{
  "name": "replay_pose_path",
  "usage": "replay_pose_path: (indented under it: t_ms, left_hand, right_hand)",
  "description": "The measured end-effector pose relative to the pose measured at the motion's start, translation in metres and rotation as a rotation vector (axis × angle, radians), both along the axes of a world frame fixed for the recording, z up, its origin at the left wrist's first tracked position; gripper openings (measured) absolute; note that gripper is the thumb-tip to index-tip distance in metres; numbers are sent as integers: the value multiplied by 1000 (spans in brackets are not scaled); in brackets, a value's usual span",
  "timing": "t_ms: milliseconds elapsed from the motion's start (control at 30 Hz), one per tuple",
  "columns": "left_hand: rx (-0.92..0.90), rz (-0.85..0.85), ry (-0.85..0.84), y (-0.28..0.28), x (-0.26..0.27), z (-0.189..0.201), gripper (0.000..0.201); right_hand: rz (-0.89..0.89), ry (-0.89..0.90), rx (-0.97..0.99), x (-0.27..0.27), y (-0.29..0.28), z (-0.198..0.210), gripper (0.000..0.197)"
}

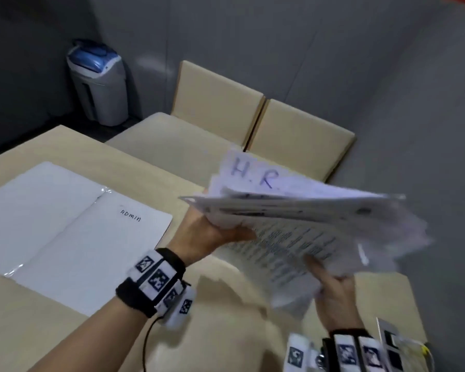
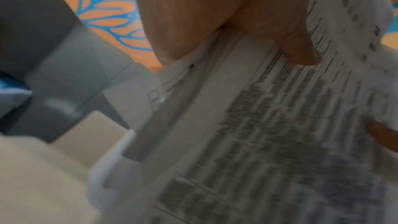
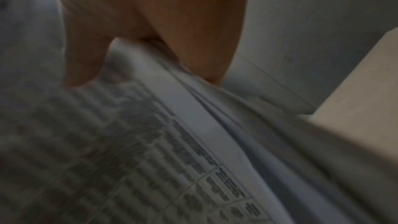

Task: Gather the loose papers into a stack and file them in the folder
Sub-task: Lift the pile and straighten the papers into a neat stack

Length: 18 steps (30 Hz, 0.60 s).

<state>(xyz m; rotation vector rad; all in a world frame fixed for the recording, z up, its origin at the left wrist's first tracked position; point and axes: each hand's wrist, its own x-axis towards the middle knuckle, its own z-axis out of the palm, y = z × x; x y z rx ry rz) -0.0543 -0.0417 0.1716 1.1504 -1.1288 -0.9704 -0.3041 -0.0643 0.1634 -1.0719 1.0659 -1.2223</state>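
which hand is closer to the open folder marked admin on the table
Left. The left hand grips the paper stack just right of the folder. The right hand holds the stack's near edge, farther right.

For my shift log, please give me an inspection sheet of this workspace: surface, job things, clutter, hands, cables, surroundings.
Surface: beige table.
Job's things: open folder marked ADMIN lies flat; papers, uneven bundle, top sheet marked H.R., held in the air.
Clutter: nothing seen.
Hands: left hand grips the papers' left edge; right hand grips their near edge.
Cables: black cable at the left wristband.
Surroundings: beige bench, grey bin with blue lid, grey walls.
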Motion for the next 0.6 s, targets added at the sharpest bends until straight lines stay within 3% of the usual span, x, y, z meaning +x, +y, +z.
replay_pose_path:
  t_ms: [100, 200, 300, 467, 533, 600]
  left_hand:
    - [98, 37, 71, -10, -15, -36, 72]
    - [149, 73, 128, -11, -13, -61, 68]
    - [161, 77, 166, -13, -6, -67, 58]
    - [173, 50, 212, -22, 2, -65, 74]
    - [200, 6, 184, -27, -3, -66, 69]
    - [203, -4, 163, -31, -11, -63, 50]
  right_hand:
    - [-46, 120, 89, 17, 4, -34, 49]
    - [-78, 78, 167, 20, 10, -46, 48]
    - [-53, 31, 136, 12, 8, -41, 34]
    - [16, 15, 122, 3, -2, -33, 53]
    - [28, 11, 150, 8, -4, -33, 46]
    - [-2, 42, 147, 11, -6, -37, 37]
